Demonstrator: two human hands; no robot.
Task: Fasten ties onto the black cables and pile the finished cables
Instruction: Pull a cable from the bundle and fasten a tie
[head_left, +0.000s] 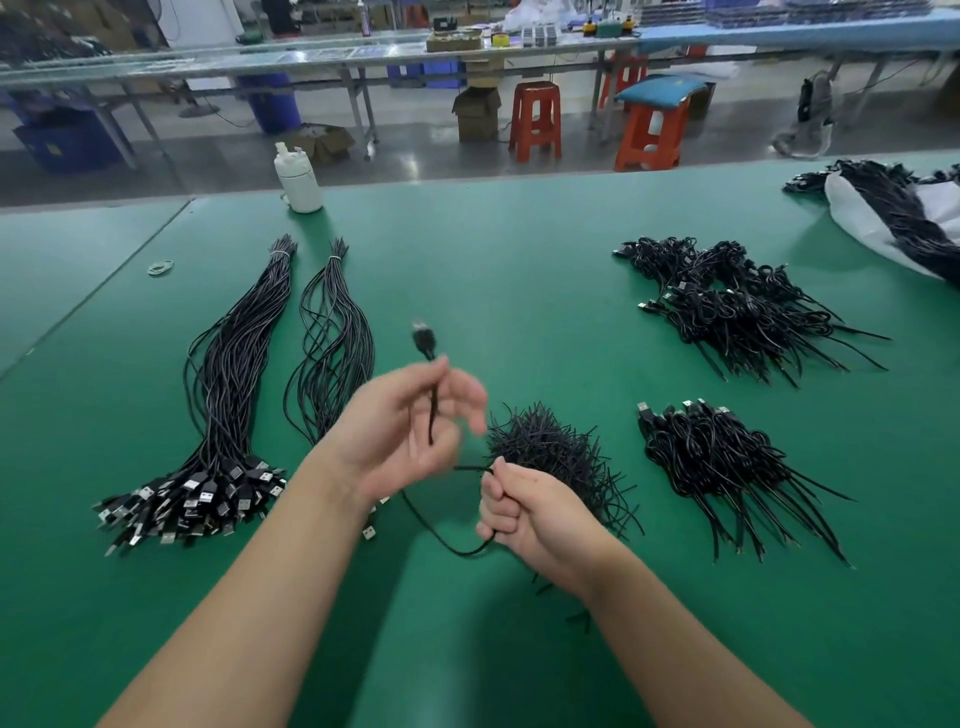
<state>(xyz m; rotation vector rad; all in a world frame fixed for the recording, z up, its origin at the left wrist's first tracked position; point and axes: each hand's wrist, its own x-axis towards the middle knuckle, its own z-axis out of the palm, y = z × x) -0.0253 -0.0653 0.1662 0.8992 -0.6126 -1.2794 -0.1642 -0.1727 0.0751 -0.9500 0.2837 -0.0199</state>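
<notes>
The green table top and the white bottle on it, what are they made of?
The table top looks like a green rubber or vinyl mat: matte, even colour, with a seam line at the left. The white bottle looks like plastic: smooth, slightly shiny and opaque. I can't be sure of either from the look alone.

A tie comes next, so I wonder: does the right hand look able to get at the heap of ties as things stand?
Probably yes: the right hand is right beside the heap of ties with nothing between, but its grip is full of black cable, so only a fingertip or two looks spare.
</notes>
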